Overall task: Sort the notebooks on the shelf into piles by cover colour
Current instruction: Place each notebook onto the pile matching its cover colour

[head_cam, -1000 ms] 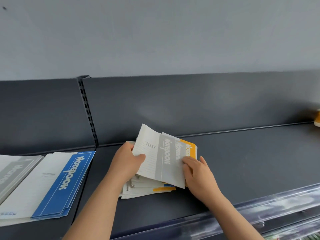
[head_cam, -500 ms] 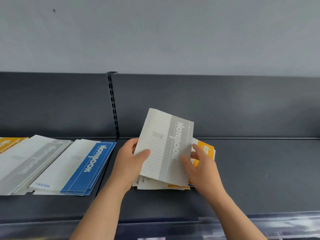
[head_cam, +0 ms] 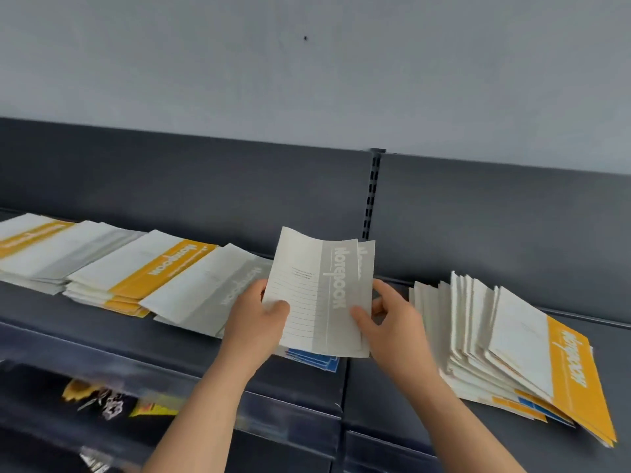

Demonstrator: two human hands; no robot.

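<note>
Along the dark shelf point(head_cam: 85, 319), starting at the far left, a yellow-striped stack point(head_cam: 27, 237) lies next to a pale grey stack point(head_cam: 92, 247). Next comes a neater yellow pile point(head_cam: 146, 271), and overlapping its right edge is a grey pile point(head_cam: 211, 291), slightly skewed. Below the front rail, on a lower shelf, some crinkly packets point(head_cam: 112, 404) show dimly. In the middle the person holds the grey notebooks point(head_cam: 321, 295) up off the shelf, two of them by the look of it, the rear one peeking out to the right. Each has a cream, lined front panel and a grey band with "Notebook" printed in white. The left hand point(head_cam: 254, 322) pinches their left edge, thumb on the cover and fingers curled behind. The right hand point(head_cam: 392, 322) pinches the lower right corner in the same way. These are thin, light, floppy paper books, and the top already curves. I'd judge they handle best when gripped at an edge with thumb over and fingers under. The smooth covers could let the pair slide apart. Just under them a blue pile point(head_cam: 314, 361) pokes out. To the right, well apart from the piles, sits the mixed stack point(head_cam: 495, 339), fanned out and leaning. It has a yellow cover on top, with blue and yellow edges showing at the bottom. Judging by the band colour, the held pair belongs on the grey pile.
</note>
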